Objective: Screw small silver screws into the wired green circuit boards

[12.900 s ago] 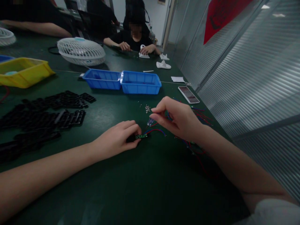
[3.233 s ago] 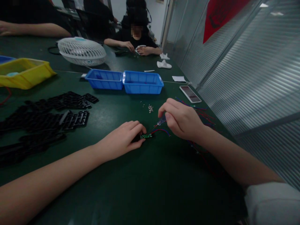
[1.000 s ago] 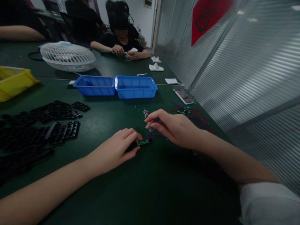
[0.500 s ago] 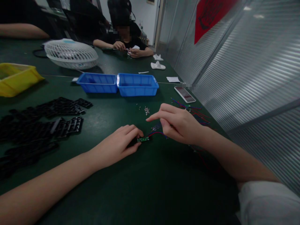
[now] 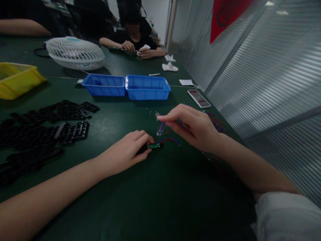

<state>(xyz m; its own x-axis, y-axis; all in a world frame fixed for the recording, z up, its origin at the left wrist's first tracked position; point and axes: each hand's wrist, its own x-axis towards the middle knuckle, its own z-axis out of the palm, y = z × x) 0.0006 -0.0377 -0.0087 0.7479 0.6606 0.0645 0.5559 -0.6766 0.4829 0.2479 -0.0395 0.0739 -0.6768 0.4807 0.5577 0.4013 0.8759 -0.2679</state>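
My left hand rests on the table with thumb and fingertips closed on a small green circuit board. The board seems to sit on a dark piece, with red and blue wires running off to the right. In my right hand a short screwdriver with a clear purplish handle is pinched between thumb and fingers. It stands nearly upright over the board; its thin tip is too faint to tell whether it touches. Small screws lie in a loose pile just beyond the screwdriver.
Two blue bins stand ahead, with a yellow bin and a white fan at left. Black plastic parts cover the left side. A phone and more wired boards lie right. Across the table a person handles a white piece.
My right hand has swung the screwdriver from lying slanted under the palm to nearly upright above the board, fingers now pinching its handle. My left hand keeps its hold on the board.
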